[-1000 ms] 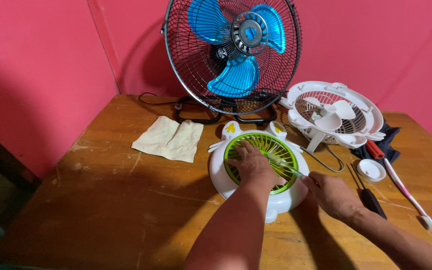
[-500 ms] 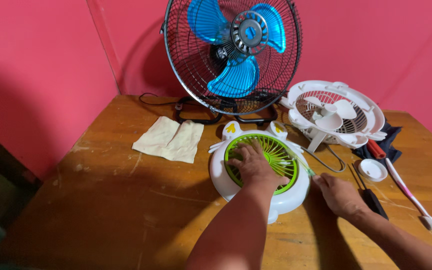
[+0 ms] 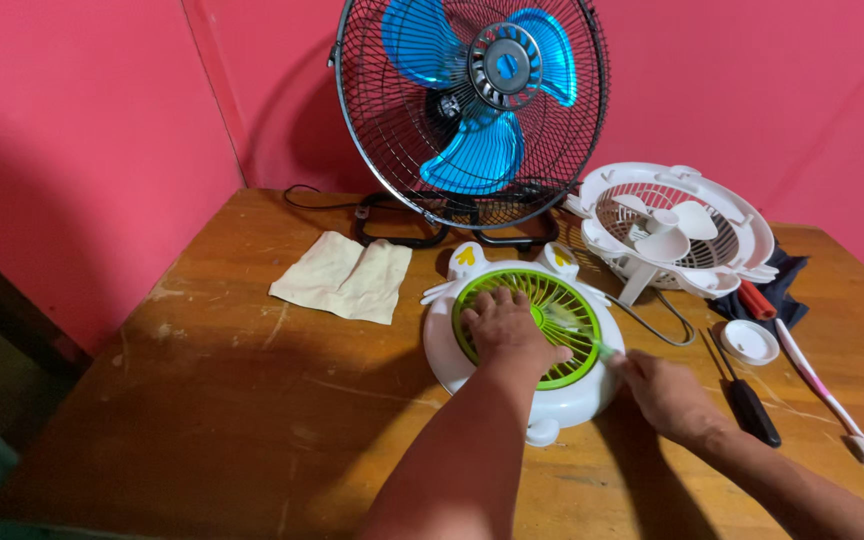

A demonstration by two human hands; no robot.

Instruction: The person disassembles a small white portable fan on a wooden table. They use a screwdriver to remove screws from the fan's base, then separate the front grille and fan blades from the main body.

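— Two hands on one small fan (image 3: pixel 527 345), right?
— Yes. Our left hand (image 3: pixel 507 330) lies flat and open on its green grille (image 3: pixel 557 300), fingers spread, gripping nothing.
— And our right hand (image 3: pixel 657 390)?
— It is closed round a green brush (image 3: pixel 577 330), bristles on the grille just beside our left thumb.
— Where does the fan sit?
— Face up on the table (image 3: pixel 232 400), near the middle, in front of the big black fan (image 3: pixel 472 110).
— What else do we see?
— A cloth (image 3: pixel 342 275) to the left. To the right, a white fan (image 3: pixel 677 230), a round cap (image 3: pixel 750 341), a screwdriver (image 3: pixel 747 400) and a toothbrush (image 3: pixel 827 395).
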